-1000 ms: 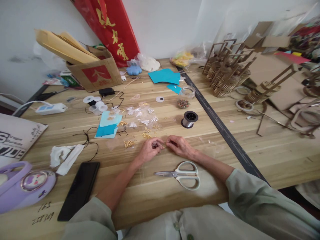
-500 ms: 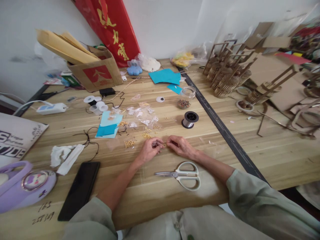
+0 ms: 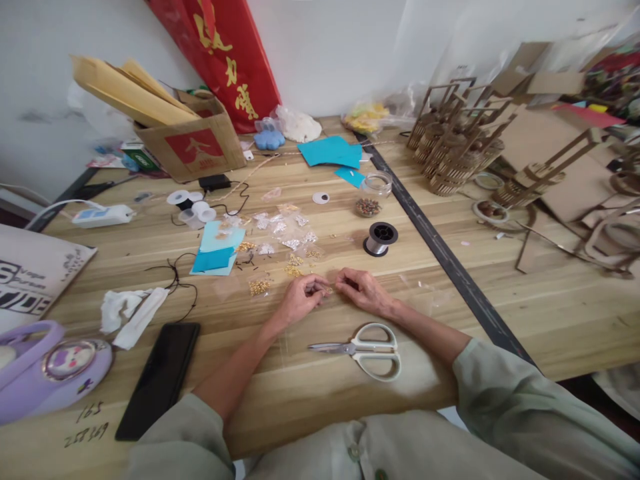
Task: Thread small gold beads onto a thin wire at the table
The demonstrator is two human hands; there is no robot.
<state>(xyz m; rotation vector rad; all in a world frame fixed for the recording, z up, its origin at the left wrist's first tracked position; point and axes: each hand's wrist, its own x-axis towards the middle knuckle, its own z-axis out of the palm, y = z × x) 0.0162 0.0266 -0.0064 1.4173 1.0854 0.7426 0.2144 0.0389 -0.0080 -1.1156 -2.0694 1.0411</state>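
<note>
Close together over the middle of the table are my two hands. My left hand [image 3: 303,297] is closed, with a small gold ring [image 3: 329,291] pinched at its fingertips. Just right of the ring, my right hand [image 3: 364,292] has its thumb and fingertips pressed together; whatever lies between them is too small to make out. Scissors [image 3: 357,349] with pale handles lie below the hands, tips pointing left. Beyond my left hand sit small piles of gold beads [image 3: 294,267] and another gold heap [image 3: 259,287].
A spool of clear line [image 3: 381,239] stands behind my right hand, near a dish of mixed beads [image 3: 369,207]. Blue sheets [image 3: 214,257] and small clear bags [image 3: 285,230] lie farther back. A black phone [image 3: 159,380] is at left; bamboo baskets [image 3: 445,150] stand at right.
My right fingertips have drawn slightly away from the ring, widening the gap between the hands. The ring stays at my left fingertips.
</note>
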